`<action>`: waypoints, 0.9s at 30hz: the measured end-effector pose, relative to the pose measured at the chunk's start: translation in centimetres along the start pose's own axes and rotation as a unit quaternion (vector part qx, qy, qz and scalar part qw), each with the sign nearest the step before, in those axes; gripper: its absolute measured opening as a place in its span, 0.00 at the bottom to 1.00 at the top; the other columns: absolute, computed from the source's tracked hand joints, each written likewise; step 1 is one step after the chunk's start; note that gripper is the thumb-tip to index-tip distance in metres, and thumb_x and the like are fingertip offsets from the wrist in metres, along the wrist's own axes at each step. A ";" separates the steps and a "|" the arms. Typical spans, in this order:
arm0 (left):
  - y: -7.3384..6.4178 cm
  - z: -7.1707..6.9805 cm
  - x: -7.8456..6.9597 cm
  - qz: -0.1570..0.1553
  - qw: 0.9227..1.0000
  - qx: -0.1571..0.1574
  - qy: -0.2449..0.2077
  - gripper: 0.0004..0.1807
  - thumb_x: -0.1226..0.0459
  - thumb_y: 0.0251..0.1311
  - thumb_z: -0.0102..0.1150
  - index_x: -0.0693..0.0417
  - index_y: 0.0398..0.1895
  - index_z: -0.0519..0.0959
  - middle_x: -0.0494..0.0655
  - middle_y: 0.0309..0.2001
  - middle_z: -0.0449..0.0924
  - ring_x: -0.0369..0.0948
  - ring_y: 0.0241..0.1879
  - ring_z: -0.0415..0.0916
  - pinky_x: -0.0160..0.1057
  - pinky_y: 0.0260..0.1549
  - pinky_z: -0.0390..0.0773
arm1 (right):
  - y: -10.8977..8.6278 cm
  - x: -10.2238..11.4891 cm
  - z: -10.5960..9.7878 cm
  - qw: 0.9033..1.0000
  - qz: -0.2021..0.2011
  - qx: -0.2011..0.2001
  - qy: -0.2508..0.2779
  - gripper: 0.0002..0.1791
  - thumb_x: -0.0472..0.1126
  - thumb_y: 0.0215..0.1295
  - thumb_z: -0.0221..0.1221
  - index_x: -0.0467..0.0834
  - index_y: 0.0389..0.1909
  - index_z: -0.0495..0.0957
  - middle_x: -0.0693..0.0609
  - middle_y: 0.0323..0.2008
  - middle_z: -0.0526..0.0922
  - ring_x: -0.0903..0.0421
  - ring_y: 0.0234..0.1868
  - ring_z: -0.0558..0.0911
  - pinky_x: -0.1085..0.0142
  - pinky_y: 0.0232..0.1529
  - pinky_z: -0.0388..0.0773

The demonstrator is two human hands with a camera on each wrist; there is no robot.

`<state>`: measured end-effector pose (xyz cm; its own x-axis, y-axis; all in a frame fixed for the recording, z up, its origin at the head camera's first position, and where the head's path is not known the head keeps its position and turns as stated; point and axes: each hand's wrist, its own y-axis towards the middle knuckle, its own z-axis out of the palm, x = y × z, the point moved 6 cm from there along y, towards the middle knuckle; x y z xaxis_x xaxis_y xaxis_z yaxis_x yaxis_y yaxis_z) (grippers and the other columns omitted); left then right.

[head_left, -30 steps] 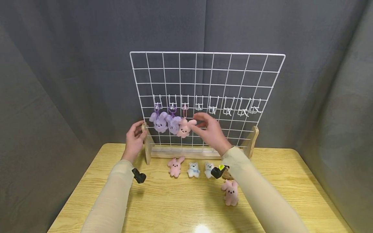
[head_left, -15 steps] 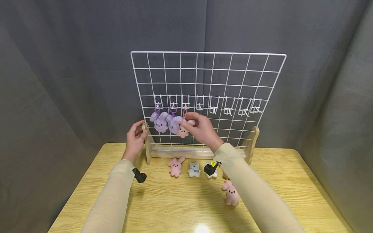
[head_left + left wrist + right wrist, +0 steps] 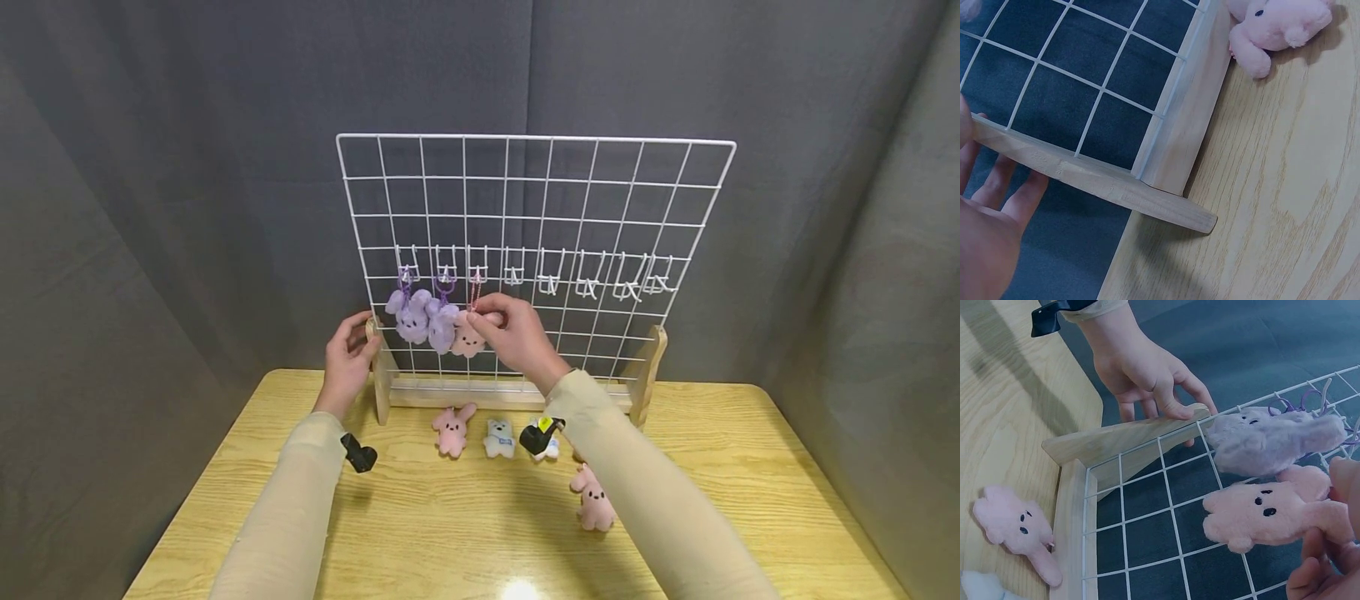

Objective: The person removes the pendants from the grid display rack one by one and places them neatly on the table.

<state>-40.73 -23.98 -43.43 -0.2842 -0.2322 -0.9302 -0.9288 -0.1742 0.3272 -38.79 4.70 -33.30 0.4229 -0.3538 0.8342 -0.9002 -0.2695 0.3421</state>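
A pink plush bunny keychain (image 3: 468, 340) hangs by its pink cord from the third hook from the left on a white wire grid (image 3: 551, 179). My right hand (image 3: 517, 337) pinches it near the top, at the ears; in the right wrist view its face (image 3: 1266, 509) points at the camera. Just left of it hang two purple plush keychains (image 3: 411, 321), close together. My left hand (image 3: 348, 362) grips the upper end of the wooden left foot (image 3: 1094, 181) of the stand, with the thumb on one side and the fingers on the other.
Several bare hooks (image 3: 588, 287) continue along the grid to the right. On the table (image 3: 420, 533) lie a pink bunny (image 3: 452, 432), a white bear (image 3: 499, 438), another white plush partly hidden by the right wrist camera, and a pink bunny (image 3: 595, 502) beside my right forearm.
My right hand has moved left, from the hanging pink bunny's ear to its top near the cord. The bunny has shifted slightly left against the purple plush. My left hand stays put.
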 end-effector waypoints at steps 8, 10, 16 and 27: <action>0.0 -0.1 -0.1 0.010 1.000 -0.008 -0.009 0.25 0.72 0.68 0.58 0.51 0.67 0.72 0.61 0.58 0.79 0.37 0.50 0.77 0.25 0.47 0.76 | -0.4 -0.1 -0.1 1.000 0.007 -0.007 0.002 0.09 0.45 0.72 0.61 0.45 0.44 0.84 0.50 0.37 0.85 0.57 0.31 0.76 0.67 0.29 0.74; 0.0 -0.1 -0.1 0.016 1.000 -0.009 -0.015 0.25 0.72 0.68 0.58 0.51 0.67 0.72 0.62 0.58 0.79 0.35 0.49 0.77 0.25 0.46 0.76 | -0.5 -0.2 -0.1 1.000 0.005 -0.008 0.010 0.08 0.45 0.72 0.60 0.44 0.43 0.83 0.49 0.35 0.84 0.57 0.30 0.75 0.68 0.28 0.74; -0.1 -0.1 -0.1 0.024 1.000 -0.011 -0.017 0.25 0.74 0.67 0.58 0.52 0.66 0.73 0.64 0.57 0.79 0.33 0.47 0.78 0.24 0.43 0.77 | -0.8 -0.3 -0.2 1.000 -0.013 -0.015 0.022 0.07 0.43 0.73 0.59 0.44 0.42 0.83 0.49 0.34 0.85 0.58 0.30 0.76 0.70 0.29 0.74; 0.1 -0.1 0.2 0.023 1.000 -0.010 -0.009 0.25 0.72 0.68 0.58 0.50 0.67 0.73 0.61 0.56 0.80 0.35 0.47 0.78 0.24 0.44 0.77 | -1.5 0.3 -0.8 0.999 -0.023 -0.026 0.028 0.08 0.44 0.73 0.59 0.45 0.41 0.83 0.51 0.34 0.86 0.59 0.27 0.77 0.69 0.26 0.74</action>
<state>-40.82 -24.15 -43.55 -0.3303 -0.2224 -0.9173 -0.9099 -0.1835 0.3721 -37.42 5.71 -33.23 0.4594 -0.2913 0.8391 -0.8845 -0.2372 0.4019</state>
